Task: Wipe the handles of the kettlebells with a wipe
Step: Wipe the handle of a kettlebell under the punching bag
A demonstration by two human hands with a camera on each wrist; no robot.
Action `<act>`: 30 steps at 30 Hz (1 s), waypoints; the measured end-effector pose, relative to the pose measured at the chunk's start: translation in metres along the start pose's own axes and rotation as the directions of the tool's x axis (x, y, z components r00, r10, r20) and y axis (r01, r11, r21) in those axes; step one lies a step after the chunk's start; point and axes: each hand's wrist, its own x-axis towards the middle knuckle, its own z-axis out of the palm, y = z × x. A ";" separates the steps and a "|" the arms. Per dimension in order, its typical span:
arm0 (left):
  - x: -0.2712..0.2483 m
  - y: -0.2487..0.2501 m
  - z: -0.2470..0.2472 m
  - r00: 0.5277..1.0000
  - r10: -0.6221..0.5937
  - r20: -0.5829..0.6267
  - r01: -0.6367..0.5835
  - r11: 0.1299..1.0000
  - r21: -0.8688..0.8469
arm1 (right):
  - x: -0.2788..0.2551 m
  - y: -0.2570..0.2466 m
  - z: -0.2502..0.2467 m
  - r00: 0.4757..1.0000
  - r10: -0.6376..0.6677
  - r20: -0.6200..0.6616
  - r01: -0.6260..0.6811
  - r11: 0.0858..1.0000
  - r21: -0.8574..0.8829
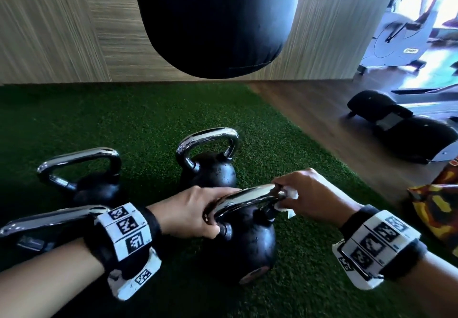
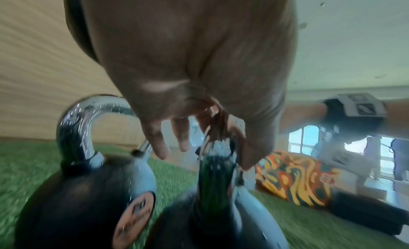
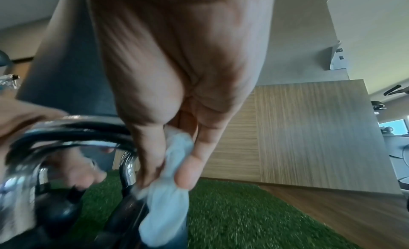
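Right hand (image 1: 314,193) presses wipe (image 1: 292,193) on handle (image 1: 247,196) (chrome).

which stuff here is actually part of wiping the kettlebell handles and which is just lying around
Part of the job:
- wipe, pinched in the right hand
- near kettlebell, its handle gripped by the left hand
- three other kettlebells on the green turf

Just lying about:
- punching bag
- exercise bike
- patterned bag
- black rollers
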 end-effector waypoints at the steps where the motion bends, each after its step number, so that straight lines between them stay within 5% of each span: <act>1: -0.003 -0.003 0.001 0.998 -0.009 0.057 0.008 1.000 0.019 | 0.003 0.002 -0.006 0.998 0.000 0.065 0.001 1.000 -0.005; 5: -0.016 -0.014 -0.013 0.972 -0.123 0.201 0.070 0.965 0.254 | 0.029 0.009 -0.041 0.982 -0.027 0.189 0.033 0.999 -0.028; 10: 0.000 -0.049 -0.034 0.957 -0.290 0.016 0.271 0.911 0.310 | 0.075 0.004 -0.048 0.999 -0.036 -0.011 0.037 0.998 0.056; 13: 0.032 -0.084 -0.039 0.863 -0.477 -0.165 0.498 0.857 0.132 | 0.107 0.000 -0.044 0.989 -0.084 -0.118 0.102 0.983 0.151; 16: 0.058 -0.114 -0.035 0.773 -0.586 -0.242 0.595 0.803 -0.042 | 0.143 -0.001 -0.036 0.959 -0.137 -0.250 0.190 0.961 0.202; 22: 0.103 -0.139 -0.013 0.778 -0.539 -0.322 0.352 0.799 -0.487 | 0.193 0.007 -0.018 0.885 -0.273 -0.376 0.388 0.879 0.276; 30: 0.119 -0.159 0.001 0.778 -0.465 -0.423 0.313 0.870 -0.381 | 0.218 0.013 0.016 0.738 -0.398 -0.545 0.571 0.799 0.190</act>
